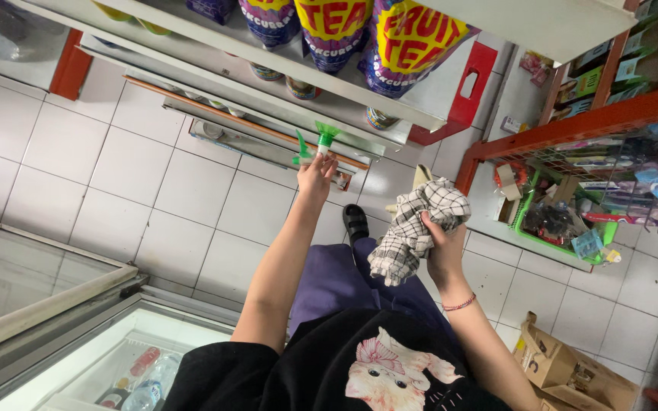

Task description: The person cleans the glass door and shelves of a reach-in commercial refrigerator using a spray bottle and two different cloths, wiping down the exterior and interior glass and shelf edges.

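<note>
**Shelf wipe-down: spray stage**

Left hand (315, 176): closed around green spray bottle (321, 141), nozzle at the shelf (283, 76) edge. Right hand (442, 243): clutching bunched checked cloth (414, 228), held apart. Judged: spraying in hand; wiping calls for bringing cloth up.

Small grocery shop: white shelf (283, 72) stocked with bagged drink refills (409, 42), glass-topped chest freezer (55, 304) holding bottles (146, 380), red-framed wire rack (573, 125) crowded with packaged goods, white tiled floor (138, 175), cardboard box (565, 365).
</note>
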